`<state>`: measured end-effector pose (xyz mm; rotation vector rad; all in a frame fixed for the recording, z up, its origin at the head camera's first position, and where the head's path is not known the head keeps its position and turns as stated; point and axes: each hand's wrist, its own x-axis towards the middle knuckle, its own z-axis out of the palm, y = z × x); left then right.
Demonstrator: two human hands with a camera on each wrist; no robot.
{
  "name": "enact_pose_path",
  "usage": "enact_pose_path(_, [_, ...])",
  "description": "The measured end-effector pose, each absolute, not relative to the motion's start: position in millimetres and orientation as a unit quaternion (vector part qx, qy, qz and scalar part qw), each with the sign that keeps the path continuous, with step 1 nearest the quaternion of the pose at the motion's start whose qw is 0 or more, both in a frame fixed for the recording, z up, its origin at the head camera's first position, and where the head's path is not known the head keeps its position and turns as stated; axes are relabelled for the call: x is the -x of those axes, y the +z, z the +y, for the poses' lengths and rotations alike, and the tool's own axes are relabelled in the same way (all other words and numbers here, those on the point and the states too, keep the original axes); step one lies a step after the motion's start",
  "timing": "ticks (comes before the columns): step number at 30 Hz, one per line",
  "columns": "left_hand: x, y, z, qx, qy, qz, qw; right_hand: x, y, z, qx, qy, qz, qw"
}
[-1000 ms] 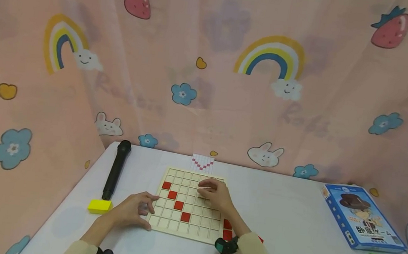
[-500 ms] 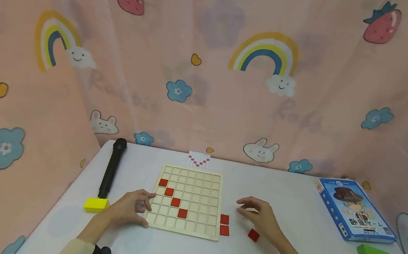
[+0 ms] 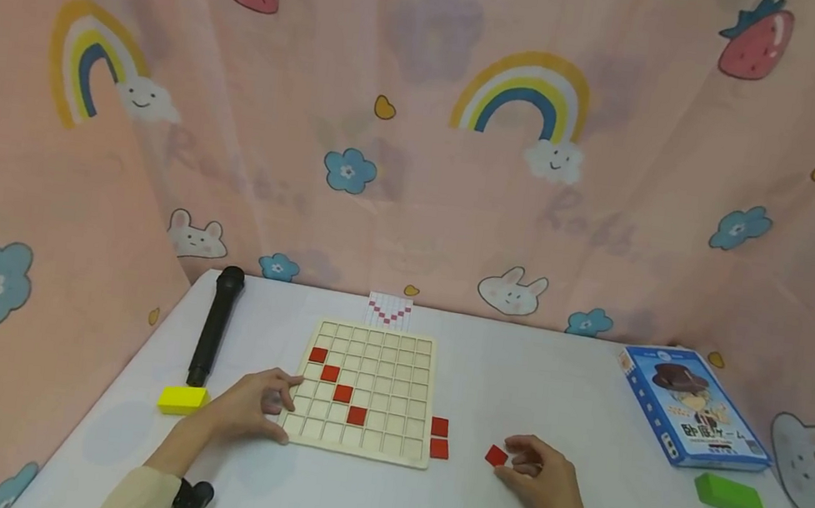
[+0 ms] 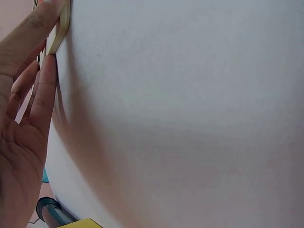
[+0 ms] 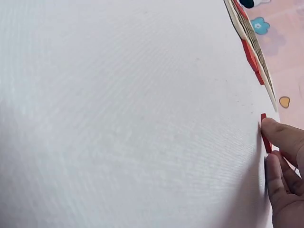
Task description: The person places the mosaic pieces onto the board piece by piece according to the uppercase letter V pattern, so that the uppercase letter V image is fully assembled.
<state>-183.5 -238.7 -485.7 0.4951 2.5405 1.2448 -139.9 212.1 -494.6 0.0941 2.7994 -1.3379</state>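
Head view: your right hand (image 3: 546,481) lies on the white table (image 3: 543,387), fingers curled, fingertips pinching the edge of 1 loose red tile (image 3: 496,455). That tile sits flat on the table, well right of the wooden grid board (image 3: 368,390) and just right of 2 more red tiles (image 3: 439,437), which are stacked front-to-back touching the board's right edge near its front corner. Red tiles off the board: 3. Red tiles set in the board: 4, running diagonally from upper left toward lower centre.

Right wrist view: thumb and forefinger meet the loose red tile (image 5: 265,133) at its edge; the tile is still on the table surface.

Your left hand (image 3: 250,404) rests at the board's front-left corner, fingers loosely spread, tips touching the board's edge and top. Left wrist view: the fingers (image 4: 46,92) lie fairly straight against the board's thin edge (image 4: 59,33), palm on the table.

Surroundings, 1 of each: pattern card (image 3: 389,310) w/ a red V, just behind the board; black microphone (image 3: 214,324) left of the board; yellow block (image 3: 183,399) at the mic's near end, beside your left hand; blue game box (image 3: 692,408) far right; green block (image 3: 729,495) in front of it. Pink printed curtain (image 3: 420,146) behind & at both sides.
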Motion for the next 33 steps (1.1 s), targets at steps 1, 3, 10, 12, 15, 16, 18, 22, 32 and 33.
enact_pose_path(1, [183.8,-485.4,-238.5,-0.172,0.430,0.876,0.135,140.1,-496.3,211.3,-0.028,-0.430,0.902,0.012])
enact_pose_path(3, [184.1,-484.7,-238.0,-0.173,0.432,0.875,0.135,140.9,-499.2,211.2,-0.020,-0.430,0.903,-0.002])
enact_pose_path(10, [182.2,-484.7,-237.7,-0.166,0.422,0.881,0.133,145.1,-500.9,222.7,-0.005,-0.462,0.887,0.026])
enact_pose_path(12, [181.8,-485.8,-237.9,-0.166,0.423,0.881,0.135,147.0,-500.1,225.9,0.001,-0.468,0.883,0.032])
enact_pose_path(15, [181.5,-487.3,-237.7,-0.166,0.424,0.880,0.135,149.4,-498.5,227.6,0.004,-0.480,0.876,0.035])
enact_pose_path(16, [181.5,-487.6,-237.5,-0.166,0.424,0.880,0.135,149.9,-497.9,227.2,0.002,-0.484,0.874,0.035])
enact_pose_path(18, [181.4,-488.3,-237.3,-0.167,0.421,0.881,0.134,151.2,-497.4,225.6,-0.004,-0.490,0.871,0.034])
enact_pose_path(22, [180.8,-488.0,-237.0,-0.166,0.414,0.885,0.132,154.0,-496.4,219.6,-0.026,-0.503,0.863,0.028])
enact_pose_path(32, [181.7,-483.4,-236.5,-0.166,0.406,0.890,0.127,164.9,-486.0,200.8,-0.038,-0.527,0.849,0.025])
enact_pose_path(33, [182.2,-483.2,-236.7,-0.166,0.407,0.889,0.127,166.3,-484.9,198.8,-0.035,-0.530,0.847,0.023])
